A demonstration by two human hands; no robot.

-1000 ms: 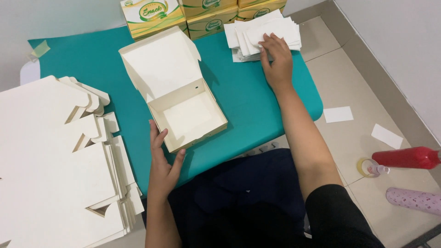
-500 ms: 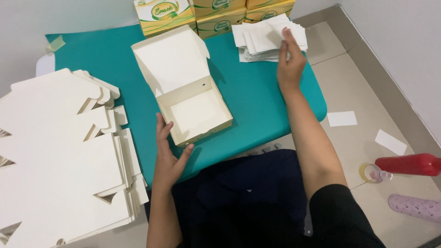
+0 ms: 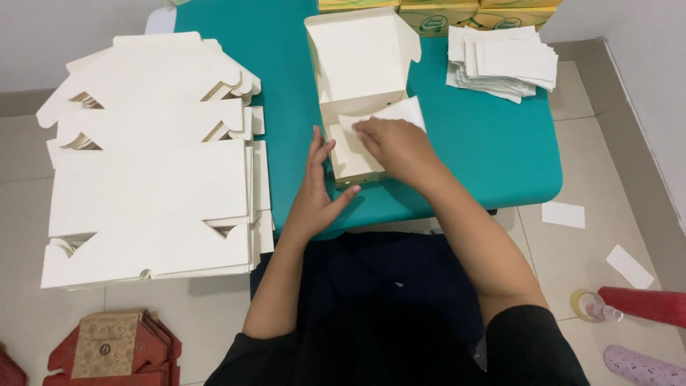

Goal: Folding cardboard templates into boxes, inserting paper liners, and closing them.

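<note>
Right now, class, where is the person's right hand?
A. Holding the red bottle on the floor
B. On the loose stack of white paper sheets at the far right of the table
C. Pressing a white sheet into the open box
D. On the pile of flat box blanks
C: the right hand lies on a white sheet inside the open box, away from the paper stack.

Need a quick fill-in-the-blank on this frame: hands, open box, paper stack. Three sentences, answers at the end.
1. The right hand presses a white sheet into the open ____.
2. The left hand rests flat on the ____ tabletop, against the box's side.
3. The stack of white paper sheets lies on the table to the ____ of the box.

Missing words: box; teal; right
</note>
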